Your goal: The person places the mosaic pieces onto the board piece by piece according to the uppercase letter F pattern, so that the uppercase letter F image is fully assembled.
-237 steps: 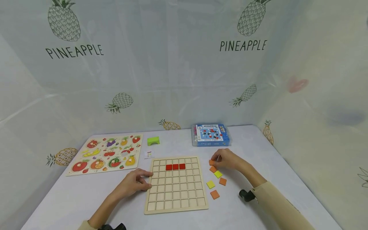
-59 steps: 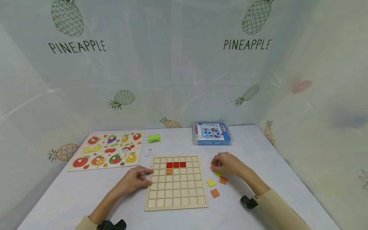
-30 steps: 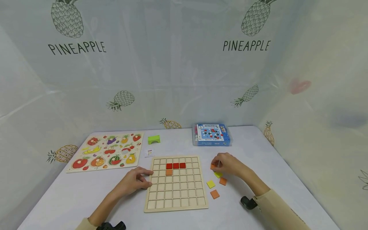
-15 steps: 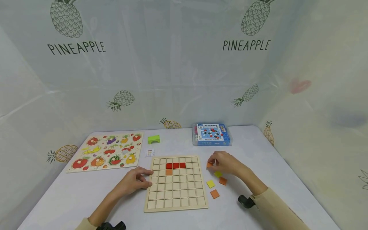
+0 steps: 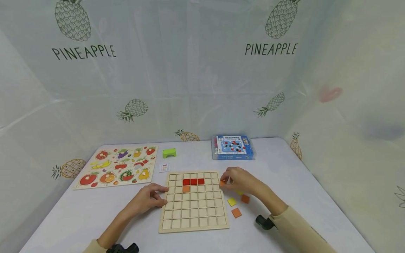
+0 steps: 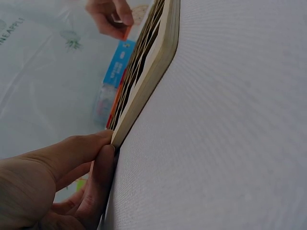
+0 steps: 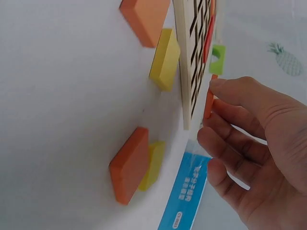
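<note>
In the head view, the wooden grid board (image 5: 193, 213) lies flat with red tiles (image 5: 193, 181) in a row near its top. One orange tile (image 5: 186, 189) sits just under the leftmost red one. My left hand (image 5: 146, 201) touches the board's left edge with thumb and index finger; up close, the left wrist view shows these fingertips (image 6: 106, 136) against the wooden rim. Between thumb and fingers, my right hand (image 5: 242, 181) pinches another orange tile (image 7: 210, 98), held at the board's upper right edge.
Right of the board lie loose tiles: yellow (image 5: 232, 202), orange (image 5: 236, 213), another orange (image 5: 245, 199) and a partly hidden yellow (image 7: 154, 165). Behind stand a blue boxed set (image 5: 233, 148) and a green arch block (image 5: 169, 153). A small card (image 5: 164, 168) and fruit puzzle board (image 5: 117, 167) lie left.
An orange tile has appeared under the red row since the earliest frame. My right hand has since picked up another orange tile and moved left with it. My left hand stays at the board.
</note>
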### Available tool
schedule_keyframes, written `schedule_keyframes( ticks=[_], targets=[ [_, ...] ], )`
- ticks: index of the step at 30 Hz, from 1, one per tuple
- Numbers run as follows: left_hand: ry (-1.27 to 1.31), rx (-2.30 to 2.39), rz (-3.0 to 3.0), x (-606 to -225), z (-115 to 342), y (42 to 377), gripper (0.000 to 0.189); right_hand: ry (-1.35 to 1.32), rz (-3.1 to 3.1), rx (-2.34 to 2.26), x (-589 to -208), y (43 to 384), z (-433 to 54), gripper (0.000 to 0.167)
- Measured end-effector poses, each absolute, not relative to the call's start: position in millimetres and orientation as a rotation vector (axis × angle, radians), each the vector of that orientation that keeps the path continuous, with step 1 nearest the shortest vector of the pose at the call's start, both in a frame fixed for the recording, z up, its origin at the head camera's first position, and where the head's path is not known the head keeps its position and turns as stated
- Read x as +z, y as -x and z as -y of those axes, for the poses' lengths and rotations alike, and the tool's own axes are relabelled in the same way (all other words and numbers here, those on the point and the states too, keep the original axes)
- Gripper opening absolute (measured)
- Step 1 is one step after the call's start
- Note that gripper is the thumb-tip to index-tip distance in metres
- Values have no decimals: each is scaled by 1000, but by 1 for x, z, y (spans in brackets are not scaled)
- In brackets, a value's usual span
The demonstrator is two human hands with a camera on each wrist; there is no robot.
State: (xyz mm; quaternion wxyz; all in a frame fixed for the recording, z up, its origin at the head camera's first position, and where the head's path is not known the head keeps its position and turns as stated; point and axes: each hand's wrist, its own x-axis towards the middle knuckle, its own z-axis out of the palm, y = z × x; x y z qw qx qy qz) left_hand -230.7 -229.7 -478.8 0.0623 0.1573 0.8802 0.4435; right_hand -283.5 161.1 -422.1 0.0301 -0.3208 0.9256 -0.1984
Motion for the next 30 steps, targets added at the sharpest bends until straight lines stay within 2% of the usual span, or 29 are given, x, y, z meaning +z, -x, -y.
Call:
schedule_keyframes(
  ticks=[16,30],
  targets=[
    [-422,1353,-2639,-480,231,229,46,1208,-2802,-561,-422,284,-123,19],
    [-459,1332,-2653,-477,229,230,46,1255,-2742,-555,-420,273,-81,23]
  ],
)
